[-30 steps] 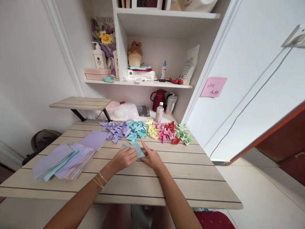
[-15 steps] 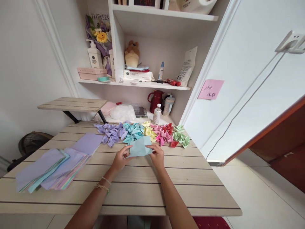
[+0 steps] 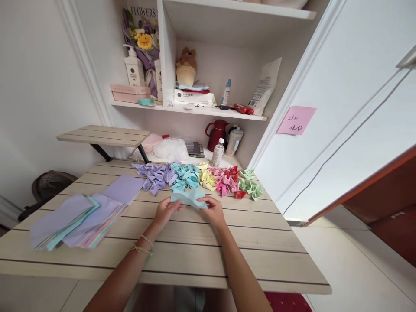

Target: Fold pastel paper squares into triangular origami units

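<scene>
A light blue sheet of paper (image 3: 188,197) is held up between my two hands just above the table, its surface bent into a wave. My left hand (image 3: 167,209) pinches its left end. At the right end, the thumb and fingers of my right hand (image 3: 212,209) are closed on it. Just beyond the sheet lie folded paper pieces in colour groups: purple (image 3: 157,177), blue (image 3: 185,174), yellow (image 3: 207,178), pink (image 3: 224,184), red (image 3: 240,194) and green (image 3: 251,186). Fanned stacks of coloured paper (image 3: 81,221) rest to the left.
The slatted wooden table (image 3: 182,255) meets a white shelf unit at the back. A small raised stand (image 3: 104,134) is at the back left. A clear bottle (image 3: 217,152), a red jug (image 3: 217,135) and a tumbler (image 3: 234,142) stand behind the folded pieces.
The blue sheet has gone from fairly flat and raised to lower and more curved, with both hands still on its ends. The whole view has shifted slightly.
</scene>
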`<act>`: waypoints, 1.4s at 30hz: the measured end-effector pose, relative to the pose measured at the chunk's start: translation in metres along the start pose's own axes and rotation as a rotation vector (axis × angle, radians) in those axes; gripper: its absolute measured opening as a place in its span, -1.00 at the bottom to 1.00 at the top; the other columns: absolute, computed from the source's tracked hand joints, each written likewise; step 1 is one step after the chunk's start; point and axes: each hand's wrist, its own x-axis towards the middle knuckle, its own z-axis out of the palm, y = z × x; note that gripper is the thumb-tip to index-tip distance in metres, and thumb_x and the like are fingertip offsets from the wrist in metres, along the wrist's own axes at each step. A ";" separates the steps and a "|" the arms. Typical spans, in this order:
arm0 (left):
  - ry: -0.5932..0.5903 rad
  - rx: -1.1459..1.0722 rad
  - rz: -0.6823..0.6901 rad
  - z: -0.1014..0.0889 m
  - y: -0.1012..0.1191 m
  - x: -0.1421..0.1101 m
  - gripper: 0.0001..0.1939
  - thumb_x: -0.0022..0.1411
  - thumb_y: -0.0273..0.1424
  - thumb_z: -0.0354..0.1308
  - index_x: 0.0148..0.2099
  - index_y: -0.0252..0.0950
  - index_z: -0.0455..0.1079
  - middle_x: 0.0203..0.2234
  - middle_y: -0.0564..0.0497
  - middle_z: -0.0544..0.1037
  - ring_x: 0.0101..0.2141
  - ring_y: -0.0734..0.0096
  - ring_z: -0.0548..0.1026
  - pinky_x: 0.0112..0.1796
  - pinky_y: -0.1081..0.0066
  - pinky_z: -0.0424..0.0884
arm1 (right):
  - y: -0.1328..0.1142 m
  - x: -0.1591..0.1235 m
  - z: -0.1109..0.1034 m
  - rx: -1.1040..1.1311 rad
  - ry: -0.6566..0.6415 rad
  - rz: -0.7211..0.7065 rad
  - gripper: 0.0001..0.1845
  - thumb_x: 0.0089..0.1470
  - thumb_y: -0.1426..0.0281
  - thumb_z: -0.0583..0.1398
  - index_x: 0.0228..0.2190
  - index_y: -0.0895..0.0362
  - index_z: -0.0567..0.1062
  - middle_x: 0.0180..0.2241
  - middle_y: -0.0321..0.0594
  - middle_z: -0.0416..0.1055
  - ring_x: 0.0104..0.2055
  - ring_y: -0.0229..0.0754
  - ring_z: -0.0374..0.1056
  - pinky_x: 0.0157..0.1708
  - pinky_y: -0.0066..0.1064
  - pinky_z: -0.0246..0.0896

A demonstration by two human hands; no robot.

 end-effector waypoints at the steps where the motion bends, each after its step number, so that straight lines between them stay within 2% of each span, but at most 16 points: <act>1: 0.035 -0.022 0.010 -0.001 0.000 0.001 -0.61 -0.13 -0.20 0.29 -0.32 -0.40 0.39 -0.49 -0.10 0.58 -0.39 0.16 0.56 -0.30 0.24 0.46 | -0.001 0.000 0.001 -0.009 -0.012 0.018 -0.84 -0.22 0.33 0.26 -0.51 0.15 0.52 -0.44 -0.19 0.48 -0.48 -0.22 0.32 -0.56 -0.49 0.17; 3: 0.089 -0.052 0.039 -0.003 0.000 0.002 -0.60 -0.13 -0.22 0.29 -0.29 -0.38 0.34 -0.46 -0.07 0.57 -0.41 0.22 0.56 -0.30 0.25 0.47 | -0.002 0.000 0.003 -0.009 0.006 0.059 -0.77 -0.18 0.24 0.26 -0.61 0.17 0.47 -0.52 -0.21 0.44 -0.53 -0.25 0.29 -0.59 -0.49 0.16; 5: 0.126 -0.058 0.078 -0.004 -0.001 0.003 -0.57 -0.14 -0.25 0.31 -0.25 -0.33 0.25 -0.46 -0.02 0.56 -0.47 0.29 0.56 -0.33 0.26 0.49 | -0.002 0.000 0.007 0.046 0.044 0.094 -0.72 -0.14 0.19 0.25 -0.58 0.17 0.44 -0.58 -0.24 0.40 -0.57 -0.26 0.28 -0.60 -0.48 0.17; 7: 0.155 -0.052 0.121 -0.005 -0.003 0.003 -0.54 -0.12 -0.27 0.30 -0.23 -0.27 0.14 -0.52 0.06 0.54 -0.53 0.34 0.54 -0.37 0.26 0.49 | 0.000 -0.001 0.010 0.123 0.071 0.113 -0.68 -0.11 0.18 0.23 -0.37 0.16 0.45 -0.59 -0.27 0.38 -0.57 -0.25 0.29 -0.60 -0.47 0.20; 9: 0.192 -0.054 0.159 -0.006 -0.005 0.003 -0.54 -0.09 -0.26 0.27 -0.23 -0.23 0.08 -0.57 0.14 0.49 -0.57 0.38 0.53 -0.40 0.26 0.50 | 0.001 -0.003 0.013 0.156 0.065 0.109 -0.54 -0.07 0.19 0.20 -0.13 0.15 0.36 -0.60 -0.31 0.36 -0.57 -0.24 0.31 -0.59 -0.47 0.22; 11: 0.228 -0.067 0.179 -0.007 -0.005 0.004 -0.56 -0.07 -0.23 0.25 -0.23 -0.23 0.08 -0.58 0.15 0.47 -0.57 0.42 0.52 -0.39 0.27 0.50 | 0.002 -0.005 0.015 0.125 0.023 0.086 -0.49 -0.01 0.22 0.14 -0.01 0.14 0.29 -0.59 -0.34 0.35 -0.56 -0.25 0.32 -0.55 -0.46 0.24; 13: 0.232 -0.077 0.175 -0.007 -0.004 0.004 -0.59 -0.05 -0.21 0.23 -0.22 -0.25 0.16 -0.56 0.12 0.47 -0.53 0.43 0.51 -0.36 0.28 0.50 | 0.001 -0.007 0.016 0.065 -0.029 0.056 -0.57 0.04 0.26 0.08 -0.05 0.13 0.36 -0.56 -0.31 0.37 -0.55 -0.26 0.32 -0.51 -0.44 0.26; 16: 0.151 -0.084 0.122 -0.004 -0.002 0.001 -0.61 -0.05 -0.18 0.22 -0.23 -0.34 0.32 -0.49 0.03 0.50 -0.43 0.39 0.52 -0.27 0.27 0.48 | -0.001 -0.009 0.017 -0.003 -0.113 0.000 -0.64 0.04 0.36 0.04 -0.14 0.11 0.47 -0.51 -0.27 0.40 -0.49 -0.25 0.33 -0.45 -0.43 0.26; 21: 0.003 -0.046 0.026 0.003 -0.002 -0.005 -0.58 -0.11 -0.21 0.28 -0.22 -0.40 0.45 -0.49 -0.03 0.53 -0.38 0.29 0.52 -0.23 0.22 0.46 | -0.005 -0.011 0.015 -0.114 -0.250 -0.048 -0.50 -0.11 0.49 0.13 -0.05 0.04 0.41 -0.43 -0.30 0.43 -0.49 -0.29 0.27 -0.44 -0.46 0.24; 27: -0.069 0.079 0.038 0.000 -0.006 -0.005 -0.60 -0.17 -0.26 0.32 -0.26 -0.37 0.47 -0.52 -0.02 0.55 -0.41 0.30 0.52 -0.31 0.35 0.43 | -0.006 -0.007 0.013 -0.086 -0.126 -0.041 -0.80 -0.08 0.29 0.22 -0.37 0.09 0.56 -0.37 -0.18 0.45 -0.39 -0.19 0.32 -0.50 -0.45 0.21; 31: -0.089 0.129 0.061 0.001 -0.010 -0.005 -0.64 -0.17 -0.26 0.32 -0.29 -0.35 0.44 -0.59 0.01 0.53 -0.45 0.28 0.52 -0.39 0.38 0.42 | -0.002 -0.005 0.016 0.014 -0.070 0.037 -0.75 -0.12 0.19 0.24 -0.49 0.14 0.52 -0.43 -0.19 0.44 -0.41 -0.18 0.33 -0.53 -0.46 0.19; 33: -0.063 0.108 0.083 0.002 -0.010 -0.006 -0.62 -0.14 -0.27 0.30 -0.25 -0.33 0.40 -0.56 0.01 0.54 -0.44 0.29 0.53 -0.36 0.36 0.43 | 0.002 -0.005 0.018 0.074 -0.028 0.107 -0.65 -0.17 0.19 0.27 -0.34 0.15 0.48 -0.48 -0.23 0.43 -0.50 -0.24 0.29 -0.56 -0.48 0.16; 36: -0.042 0.048 0.108 0.004 -0.006 -0.007 -0.36 -0.10 -0.30 0.29 0.03 -0.29 0.18 -0.47 0.00 0.55 -0.47 0.34 0.54 -0.33 0.34 0.43 | 0.007 -0.005 0.021 0.184 -0.019 0.179 -0.34 -0.22 0.20 0.31 -0.05 0.15 0.32 -0.56 -0.33 0.39 -0.59 -0.30 0.23 -0.61 -0.51 0.12; 37: -0.043 0.033 0.108 0.005 -0.005 -0.007 -0.25 -0.10 -0.31 0.29 0.11 -0.28 0.06 -0.44 -0.01 0.56 -0.48 0.35 0.54 -0.34 0.34 0.43 | 0.008 -0.005 0.021 0.203 -0.040 0.195 -0.33 -0.21 0.19 0.30 -0.05 0.16 0.32 -0.59 -0.35 0.38 -0.61 -0.31 0.22 -0.62 -0.52 0.10; 39: -0.042 0.011 0.099 0.006 -0.004 -0.007 -0.09 -0.11 -0.32 0.30 0.20 -0.27 -0.12 -0.42 -0.03 0.56 -0.49 0.35 0.54 -0.33 0.35 0.43 | 0.008 -0.005 0.021 0.206 -0.090 0.220 -0.49 -0.18 0.17 0.28 -0.18 0.18 0.42 -0.61 -0.34 0.36 -0.61 -0.32 0.20 -0.63 -0.52 0.08; 42: -0.009 -0.005 0.067 0.006 -0.004 -0.006 0.01 -0.13 -0.30 0.31 0.24 -0.29 -0.22 -0.46 -0.01 0.55 -0.50 0.34 0.54 -0.37 0.38 0.42 | 0.007 -0.006 0.021 0.185 -0.133 0.214 -0.65 -0.14 0.16 0.26 -0.41 0.19 0.47 -0.56 -0.29 0.38 -0.56 -0.30 0.24 -0.58 -0.51 0.10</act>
